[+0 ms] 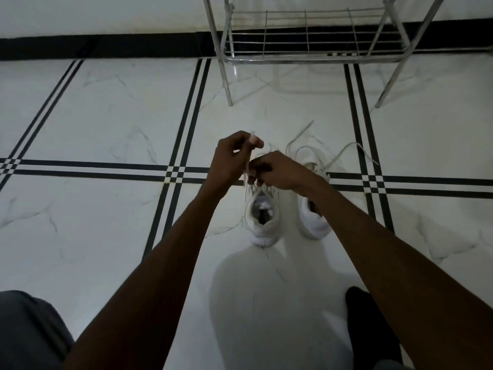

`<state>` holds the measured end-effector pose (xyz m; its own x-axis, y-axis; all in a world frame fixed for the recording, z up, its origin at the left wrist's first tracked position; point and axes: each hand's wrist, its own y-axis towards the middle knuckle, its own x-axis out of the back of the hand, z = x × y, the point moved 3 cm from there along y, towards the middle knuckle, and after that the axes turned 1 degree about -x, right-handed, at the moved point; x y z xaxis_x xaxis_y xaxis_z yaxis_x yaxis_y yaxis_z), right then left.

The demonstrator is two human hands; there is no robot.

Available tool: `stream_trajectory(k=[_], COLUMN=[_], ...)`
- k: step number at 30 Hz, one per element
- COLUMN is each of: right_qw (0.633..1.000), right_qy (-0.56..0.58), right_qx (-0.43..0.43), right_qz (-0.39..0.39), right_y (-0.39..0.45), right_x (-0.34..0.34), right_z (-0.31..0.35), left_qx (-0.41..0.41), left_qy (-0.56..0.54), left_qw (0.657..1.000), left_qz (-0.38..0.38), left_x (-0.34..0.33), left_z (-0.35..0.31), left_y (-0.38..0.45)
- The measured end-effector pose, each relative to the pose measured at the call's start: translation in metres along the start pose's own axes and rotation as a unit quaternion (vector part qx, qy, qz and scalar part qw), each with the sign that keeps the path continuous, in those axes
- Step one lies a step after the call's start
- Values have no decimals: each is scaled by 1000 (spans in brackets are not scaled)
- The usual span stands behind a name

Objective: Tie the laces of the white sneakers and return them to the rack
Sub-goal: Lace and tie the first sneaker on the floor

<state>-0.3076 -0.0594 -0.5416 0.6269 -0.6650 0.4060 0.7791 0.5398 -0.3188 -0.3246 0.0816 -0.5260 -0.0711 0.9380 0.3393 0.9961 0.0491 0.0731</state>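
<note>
Two white sneakers stand side by side on the tiled floor, heels toward me. Over the left sneaker (262, 222) both hands work its laces. My left hand (232, 158) pinches one white lace end, pulled upward. My right hand (274, 169) is closed on the other lace just above the tongue. The right sneaker (313, 222) is partly under my right forearm; its loose laces (346, 153) sprawl on the floor beyond it. The front halves of both shoes are hidden by my hands.
A metal wire shoe rack (306, 41) stands against the wall straight ahead, its lower shelf bare. White marble floor with black stripe lines (184, 134) surrounds the shoes. My knees show at the bottom corners (29, 329).
</note>
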Motion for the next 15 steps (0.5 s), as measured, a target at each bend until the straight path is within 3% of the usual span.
stream_trajectory(k=[2,7,10,15], right_qw=[999,993,985,954], right_qy=[-19,-99,-154,-173], right_qx=[6,21,33,74], right_qz=[40,-54,-72,-232], right_y=[0,-2,-6,-8], right_x=[0,22,30,22], right_z=[5,-4,-6,-16], left_qx=[26,160,169,201], left_qy=[-22,-69,-74,-95], left_qw=[999,974,978,975], left_qz=[34,143,93,26], left_x=[-2,-13,-17,-20], left_z=[4,35,43,43], left_y=[3,-7,-11,-13])
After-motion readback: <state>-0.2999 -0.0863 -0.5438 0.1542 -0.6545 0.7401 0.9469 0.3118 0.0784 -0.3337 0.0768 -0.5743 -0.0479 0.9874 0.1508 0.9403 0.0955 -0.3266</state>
